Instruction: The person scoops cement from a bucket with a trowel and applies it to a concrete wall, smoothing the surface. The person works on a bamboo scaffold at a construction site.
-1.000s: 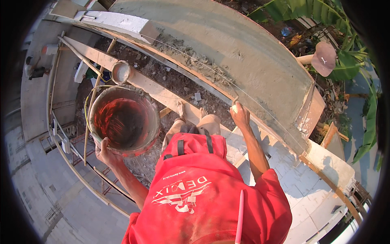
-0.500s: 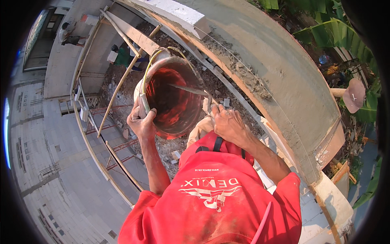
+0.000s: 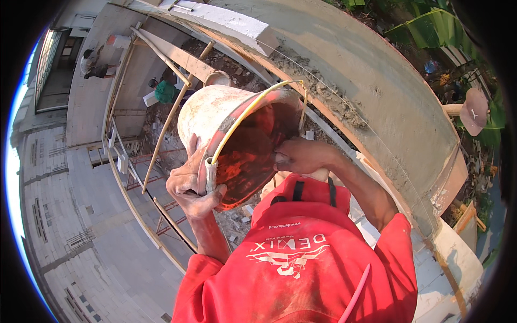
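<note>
A bucket (image 3: 203, 114) with a mortar-smeared outer wall and a reddish inside lies tipped in front of me, its mouth turned toward my body. My left hand (image 3: 193, 187) is closed on its rim, beside the white sleeve where the yellow handle (image 3: 235, 128) joins. The handle arches over the mouth. My right hand (image 3: 299, 154) reaches into the mouth from the right with curled fingers. The half-second-old frame shows a trowel in that hand; now the bucket and shadow hide its blade.
A wet mortar surface (image 3: 371, 91) with a taut string line curves along the right. On its near edge sits a white block (image 3: 237, 24). Wooden poles (image 3: 171, 107) cross at left. Below, one person (image 3: 166, 91) wears green; another (image 3: 89, 63) is farther off. A hat-shaped brown disc (image 3: 472, 112) stands far right.
The bucket has been raised and tilted so that its outer side shows. My right hand has gone from outside the rim into the mouth, and the trowel has dropped out of sight.
</note>
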